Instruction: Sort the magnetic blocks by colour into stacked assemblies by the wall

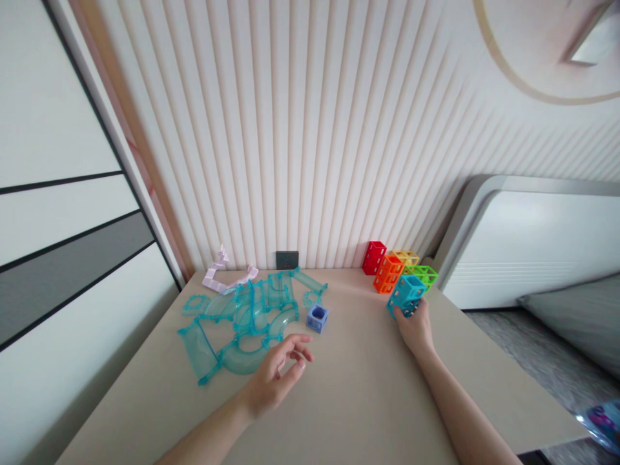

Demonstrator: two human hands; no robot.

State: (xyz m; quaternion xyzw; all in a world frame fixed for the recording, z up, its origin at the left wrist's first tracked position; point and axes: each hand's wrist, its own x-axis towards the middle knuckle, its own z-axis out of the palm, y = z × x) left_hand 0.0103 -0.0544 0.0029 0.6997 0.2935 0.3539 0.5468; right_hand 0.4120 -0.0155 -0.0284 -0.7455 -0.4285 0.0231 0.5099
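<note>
Head view: the right hand (414, 323) pinches a blue plastic open-frame block (401, 295), perhaps resting on the beige tabletop (361, 387) (the thumb partly hides its lower end). Just beyond the grip stands an orange plastic open-frame block (387, 275). Well left of the grip, the left hand (281, 373) hangs, fingers loosely parted, near a periwinkle plastic cube (314, 323) and translucent teal plastic track pieces (241, 360).

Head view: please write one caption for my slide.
Right hand holds a tall blue block; left hand hovers near teal plastic pieces.
</note>
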